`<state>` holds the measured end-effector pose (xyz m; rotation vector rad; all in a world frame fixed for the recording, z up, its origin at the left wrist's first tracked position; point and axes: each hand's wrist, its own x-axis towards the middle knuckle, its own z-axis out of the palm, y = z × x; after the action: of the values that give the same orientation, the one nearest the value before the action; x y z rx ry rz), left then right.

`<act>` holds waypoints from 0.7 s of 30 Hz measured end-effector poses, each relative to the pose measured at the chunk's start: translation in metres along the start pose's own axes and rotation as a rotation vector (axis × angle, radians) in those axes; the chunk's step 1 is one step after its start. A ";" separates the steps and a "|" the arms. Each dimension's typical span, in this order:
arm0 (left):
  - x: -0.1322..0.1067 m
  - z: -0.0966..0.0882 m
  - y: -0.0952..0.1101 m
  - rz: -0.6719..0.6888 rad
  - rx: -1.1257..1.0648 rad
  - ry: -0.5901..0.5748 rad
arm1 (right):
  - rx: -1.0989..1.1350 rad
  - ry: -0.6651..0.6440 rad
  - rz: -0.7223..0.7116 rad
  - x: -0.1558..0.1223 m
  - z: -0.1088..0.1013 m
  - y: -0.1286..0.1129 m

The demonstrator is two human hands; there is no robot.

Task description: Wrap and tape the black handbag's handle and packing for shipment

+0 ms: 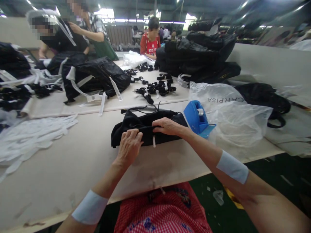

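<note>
A black fabric bag [126,124] lies on its side along the near part of the table, with a thin cord at its back edge and a small white tag on its front. My left hand [130,144] has its fingers curled over the bag's front edge, closed on the fabric. Farther right, my right hand [167,126] grips the same edge between thumb and fingers; part of its hold is hidden in the folds. Just beyond the bag's right end stands a blue plastic holder [191,115] with a white piece inside.
A clear plastic bag [223,113] with printed letters spreads to the right. White strips [31,139] lie at the left. Black strap bundles [157,88], a black bag with white straps [97,76] and a stack of black bags [191,55] sit farther back. Several people work beyond.
</note>
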<state>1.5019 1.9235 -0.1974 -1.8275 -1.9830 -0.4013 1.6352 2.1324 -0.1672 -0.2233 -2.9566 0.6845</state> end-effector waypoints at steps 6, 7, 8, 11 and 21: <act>0.009 0.000 -0.004 0.050 0.063 -0.042 | -0.126 0.064 -0.064 -0.003 0.005 -0.002; 0.009 0.001 -0.006 0.074 0.034 -0.020 | -0.166 0.110 -0.090 -0.006 0.006 -0.003; 0.009 0.003 -0.009 0.094 -0.004 0.004 | -0.209 0.162 -0.126 -0.010 0.007 -0.005; 0.007 0.009 -0.016 0.116 -0.121 0.057 | -0.333 0.239 -0.269 -0.024 0.010 -0.011; 0.006 0.011 -0.020 0.096 -0.262 0.104 | -0.447 0.171 -0.466 -0.029 0.011 -0.016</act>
<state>1.4807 1.9321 -0.2027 -2.0039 -1.8356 -0.7401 1.6602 2.1087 -0.1717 0.3505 -2.7909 -0.0520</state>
